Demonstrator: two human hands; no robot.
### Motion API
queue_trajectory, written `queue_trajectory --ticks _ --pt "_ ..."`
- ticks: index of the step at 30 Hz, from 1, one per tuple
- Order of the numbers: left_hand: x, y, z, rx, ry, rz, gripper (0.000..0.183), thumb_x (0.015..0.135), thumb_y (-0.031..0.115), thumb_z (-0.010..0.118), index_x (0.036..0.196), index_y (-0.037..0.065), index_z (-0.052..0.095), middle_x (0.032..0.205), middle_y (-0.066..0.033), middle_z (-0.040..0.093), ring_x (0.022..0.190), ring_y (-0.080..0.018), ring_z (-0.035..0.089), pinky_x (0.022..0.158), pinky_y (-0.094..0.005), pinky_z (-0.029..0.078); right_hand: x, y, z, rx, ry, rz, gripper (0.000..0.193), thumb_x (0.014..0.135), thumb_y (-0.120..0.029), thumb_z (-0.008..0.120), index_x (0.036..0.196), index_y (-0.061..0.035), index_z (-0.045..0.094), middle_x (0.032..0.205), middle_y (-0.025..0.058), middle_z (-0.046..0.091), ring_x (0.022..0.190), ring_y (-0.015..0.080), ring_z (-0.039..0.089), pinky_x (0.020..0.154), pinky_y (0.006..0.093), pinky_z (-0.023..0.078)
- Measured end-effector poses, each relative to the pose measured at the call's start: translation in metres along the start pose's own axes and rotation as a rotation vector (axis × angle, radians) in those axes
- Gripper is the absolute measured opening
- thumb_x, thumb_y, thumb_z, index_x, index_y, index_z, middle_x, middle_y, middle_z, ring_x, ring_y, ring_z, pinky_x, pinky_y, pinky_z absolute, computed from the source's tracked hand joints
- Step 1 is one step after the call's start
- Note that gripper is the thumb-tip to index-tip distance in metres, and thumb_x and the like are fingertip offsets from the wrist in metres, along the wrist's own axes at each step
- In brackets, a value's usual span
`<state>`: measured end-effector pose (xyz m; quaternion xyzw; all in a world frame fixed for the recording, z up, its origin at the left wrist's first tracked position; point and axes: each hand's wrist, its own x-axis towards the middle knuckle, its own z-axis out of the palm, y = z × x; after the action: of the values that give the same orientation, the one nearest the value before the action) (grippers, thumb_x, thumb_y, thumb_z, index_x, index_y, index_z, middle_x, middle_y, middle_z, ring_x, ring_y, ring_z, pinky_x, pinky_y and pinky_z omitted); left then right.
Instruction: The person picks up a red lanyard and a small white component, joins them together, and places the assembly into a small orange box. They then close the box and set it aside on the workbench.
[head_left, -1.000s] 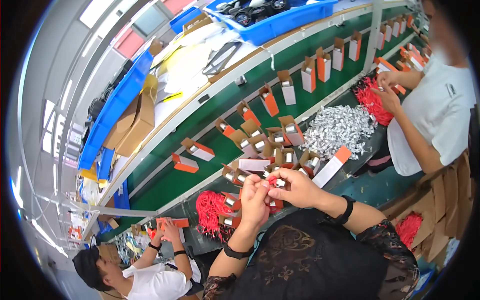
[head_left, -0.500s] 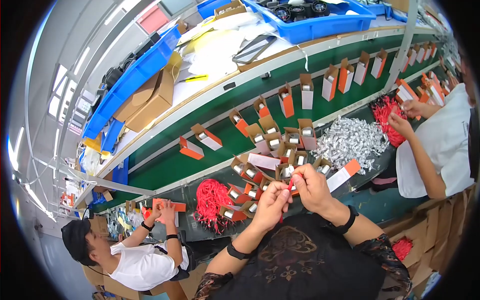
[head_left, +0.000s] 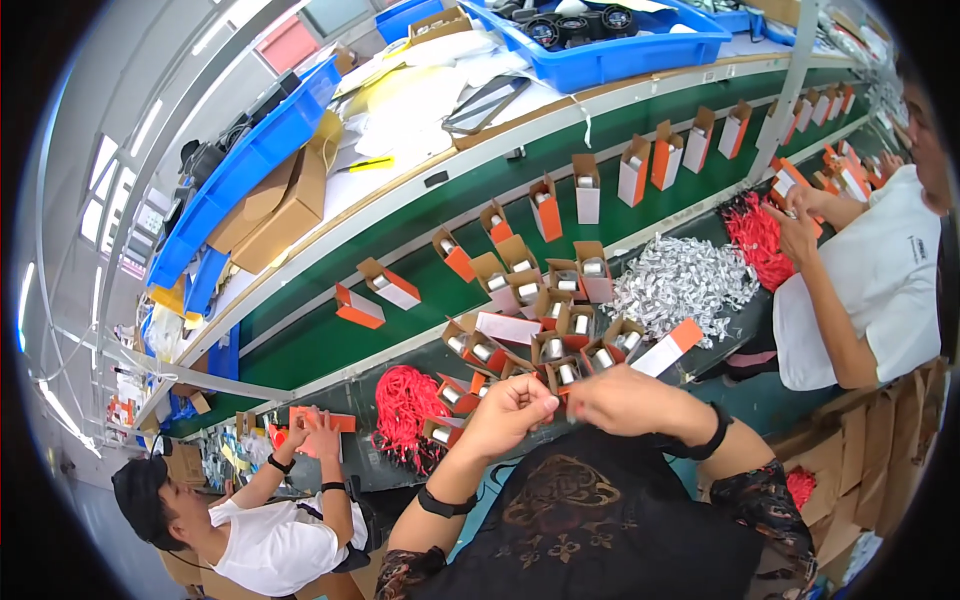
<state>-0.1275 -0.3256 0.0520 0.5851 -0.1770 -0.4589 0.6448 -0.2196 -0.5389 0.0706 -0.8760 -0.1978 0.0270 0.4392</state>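
My left hand [head_left: 512, 412] is pinched, thumb against forefinger, just in front of a cluster of open boxes. What sits in the pinch, if anything, is too small to make out. Close by on its right, my right hand [head_left: 622, 402] is smeared by motion, its fingers unreadable. Beyond both hands stand several small orange-and-white cartons [head_left: 551, 348] with flaps up, each showing a silver or white cylinder. Left of my left hand lies a heap of red cords [head_left: 408, 408] with dark ends. A pile of small silver packets [head_left: 682, 288] spreads beyond my right hand.
More open cartons [head_left: 586, 185] line the green conveyor belt [head_left: 440, 215]. Above it, a shelf carries blue bins [head_left: 610, 62]. A co-worker in a white shirt [head_left: 265, 530] handles an orange box at left; another person [head_left: 850, 290] works at right beside more red cords [head_left: 757, 240].
My hands have moved slightly down, and a small red-and-white piece seen between them is no longer distinct. My right hand has blurred. The whole view has shifted a little to the left.
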Motion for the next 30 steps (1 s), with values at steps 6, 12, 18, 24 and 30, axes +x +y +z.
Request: queue_trajectory --ticks 6,12,18,24,30 --pt "0.003 -0.019 0.026 -0.675 -0.177 -0.097 0.015 0.093 0.021 0.064 0.097 0.009 0.059 0.088 -0.003 0.062 0.065 -0.0084 0.05 0.065 -0.0254 0.043 0.014 -0.021 0.014 0.588 0.729 0.271 0.014 0.092 -0.007 0.061 0.102 0.0018 0.059 0.084 0.006 0.068 0.074 0.0088 0.062 0.064 0.0234 0.049" --pt "-0.001 -0.016 0.009 -0.446 -0.115 -0.1 0.013 0.094 0.019 0.062 0.098 0.007 0.058 0.085 -0.0019 0.059 0.065 -0.0073 0.048 0.063 -0.0226 0.04 -0.001 -0.014 -0.014 0.631 -0.046 0.077 0.011 0.087 -0.008 0.065 0.092 0.0 0.07 0.086 0.0101 0.067 0.079 0.0191 0.064 0.068 0.029 0.05" --pt "-0.009 -0.009 0.032 -0.148 0.037 -0.082 0.008 0.094 0.014 0.061 0.098 0.007 0.058 0.087 -0.0016 0.058 0.071 -0.0083 0.051 0.066 -0.0234 0.042 0.001 -0.002 0.02 -0.2 0.426 0.152 0.014 0.077 -0.005 0.069 0.09 -0.0065 0.068 0.083 0.0106 0.056 0.072 0.0308 0.061 0.063 0.0389 0.05" --pt "-0.013 -0.031 0.031 -0.808 -0.133 -0.073 0.011 0.095 0.015 0.06 0.103 0.012 0.055 0.093 -0.0003 0.058 0.077 -0.0094 0.056 0.071 -0.026 0.046 0.014 0.003 0.041 1.118 0.584 0.359 0.012 0.09 -0.011 0.067 0.094 0.0006 0.065 0.082 0.0001 0.065 0.067 0.0039 0.053 0.056 0.0203 0.041" --pt "-0.029 -0.045 0.016 -0.5 0.026 -0.015 0.013 0.097 0.016 0.057 0.106 0.007 0.055 0.093 0.0008 0.061 0.081 -0.0099 0.059 0.071 -0.0262 0.048 0.021 -0.005 0.015 0.723 -0.185 0.276 0.011 0.084 -0.009 0.072 0.087 0.0009 0.068 0.078 0.0017 0.065 0.068 0.009 0.059 0.06 0.0261 0.046"
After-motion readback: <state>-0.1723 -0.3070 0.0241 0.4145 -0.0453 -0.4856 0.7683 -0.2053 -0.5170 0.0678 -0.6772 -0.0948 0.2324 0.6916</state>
